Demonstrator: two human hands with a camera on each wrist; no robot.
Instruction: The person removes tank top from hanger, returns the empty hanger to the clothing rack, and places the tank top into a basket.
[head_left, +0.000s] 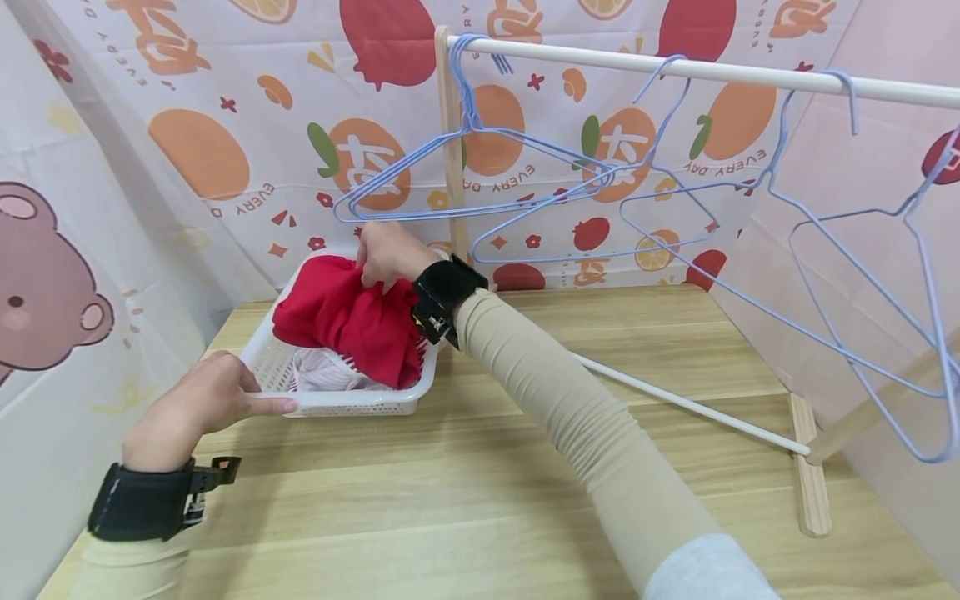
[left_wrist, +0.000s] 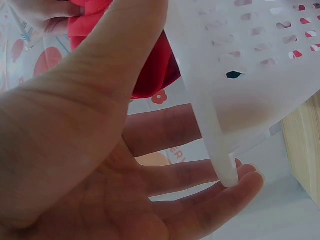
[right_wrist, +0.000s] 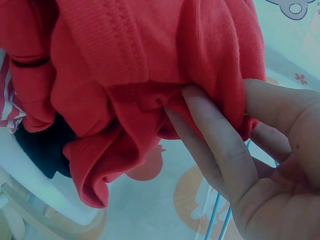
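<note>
A white plastic basket [head_left: 348, 402] with perforated walls stands on the wooden table. My left hand [head_left: 198, 404] holds its near-left corner, thumb over the rim and fingers along the outside; the left wrist view shows the fingers [left_wrist: 185, 175] around the rim. A crumpled red knit garment [head_left: 337, 308] lies partly in the basket, its upper part raised. My right hand [head_left: 390, 252] pinches its cloth between thumb and fingers, close up in the right wrist view. Beneath are a white garment [head_left: 326, 371], red-and-white striped cloth [right_wrist: 7, 95] and something dark [right_wrist: 42, 145].
A drying rack with a white rail [head_left: 570, 57] stands to the right, with a lower white bar [head_left: 690, 404] and wooden foot [head_left: 810, 475]. Several blue wire hangers [head_left: 468, 125] hang from it, some close above my right hand. A printed curtain [head_left: 247, 75] closes the back.
</note>
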